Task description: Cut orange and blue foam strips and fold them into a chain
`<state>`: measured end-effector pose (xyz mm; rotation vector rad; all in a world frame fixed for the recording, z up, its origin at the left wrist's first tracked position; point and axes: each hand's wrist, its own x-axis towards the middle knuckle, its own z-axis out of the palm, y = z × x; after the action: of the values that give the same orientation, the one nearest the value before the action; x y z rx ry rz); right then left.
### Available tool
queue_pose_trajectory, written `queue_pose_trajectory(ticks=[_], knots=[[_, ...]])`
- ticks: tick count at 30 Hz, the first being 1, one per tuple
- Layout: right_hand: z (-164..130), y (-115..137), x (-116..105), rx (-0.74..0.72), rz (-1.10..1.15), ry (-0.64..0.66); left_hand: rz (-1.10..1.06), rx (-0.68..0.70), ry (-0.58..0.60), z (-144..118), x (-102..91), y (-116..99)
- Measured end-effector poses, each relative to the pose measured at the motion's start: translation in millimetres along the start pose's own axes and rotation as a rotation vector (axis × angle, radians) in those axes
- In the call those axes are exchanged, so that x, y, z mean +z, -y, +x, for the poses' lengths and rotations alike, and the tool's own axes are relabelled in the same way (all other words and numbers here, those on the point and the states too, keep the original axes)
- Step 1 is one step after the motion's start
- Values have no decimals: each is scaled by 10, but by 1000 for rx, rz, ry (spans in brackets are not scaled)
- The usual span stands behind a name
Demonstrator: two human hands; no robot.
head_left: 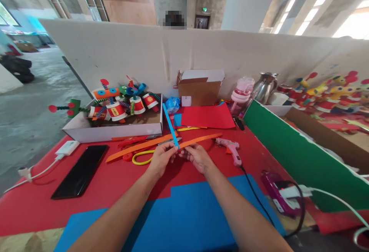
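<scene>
My left hand point(162, 159) pinches the lower end of a blue paper strip point(170, 123), which points up and away from me. My right hand point(197, 158) pinches an orange paper strip point(201, 139) that runs off to the right. The two strips meet at an angle between my fingertips; whether they are stuck together I cannot tell. Just left of my left hand lie yellow-handled scissors point(138, 158), and another orange strip point(135, 149) stretches behind them. A pink hot glue gun point(230, 146) rests to the right of my right hand.
A white box point(115, 132) with several paper-cup figures stands at the back left, near a black phone point(80, 171). Red paper sheets point(207, 115) lie ahead, blue sheets point(193, 217) below my arms. A green-sided box point(276, 148) and a purple power unit point(279, 194) bound the right.
</scene>
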<state>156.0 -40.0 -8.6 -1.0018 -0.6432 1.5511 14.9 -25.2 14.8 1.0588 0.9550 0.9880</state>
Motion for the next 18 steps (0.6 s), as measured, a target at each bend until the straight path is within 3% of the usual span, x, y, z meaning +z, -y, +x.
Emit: queue_pose_trajectory(ticks=[5, 13, 18], knots=[[-49, 2, 69, -2, -7, 12, 43, -27, -8, 5, 10, 11], [-50, -38, 136, -40, -48, -112, 41, -76, -74, 1, 65, -9], [-64, -79, 177, -74, -154, -128, 48, -76, -52, -10, 72, -7]])
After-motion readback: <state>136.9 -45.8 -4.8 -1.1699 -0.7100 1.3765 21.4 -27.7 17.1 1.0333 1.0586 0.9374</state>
